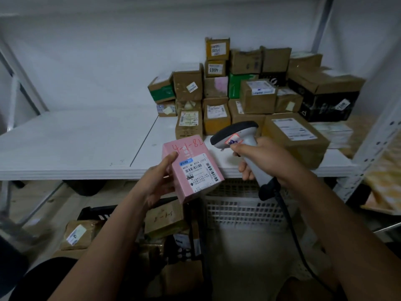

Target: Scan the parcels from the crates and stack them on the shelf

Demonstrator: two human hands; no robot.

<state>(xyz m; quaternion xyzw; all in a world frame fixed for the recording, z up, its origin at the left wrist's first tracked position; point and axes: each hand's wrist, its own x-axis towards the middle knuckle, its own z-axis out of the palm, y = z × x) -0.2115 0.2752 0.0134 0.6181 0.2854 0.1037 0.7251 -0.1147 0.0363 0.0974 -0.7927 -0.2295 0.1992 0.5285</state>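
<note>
Parcel (193, 169), pink with a white label, sits in my left hand (159, 181), thumb along its left edge, held near the shelf (76, 146) front. I grip the scanner (240, 144) in my right hand (262, 158), its head just right of the parcel. Boxes (249, 88) are stacked far right; crates (245, 211) sit below.

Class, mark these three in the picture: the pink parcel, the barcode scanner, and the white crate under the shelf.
pink parcel (193, 168): head view, on its white shipping label.
barcode scanner (235, 133): head view, on the grey head above the sticker.
white crate (243, 209): head view, on its slotted far wall.
</note>
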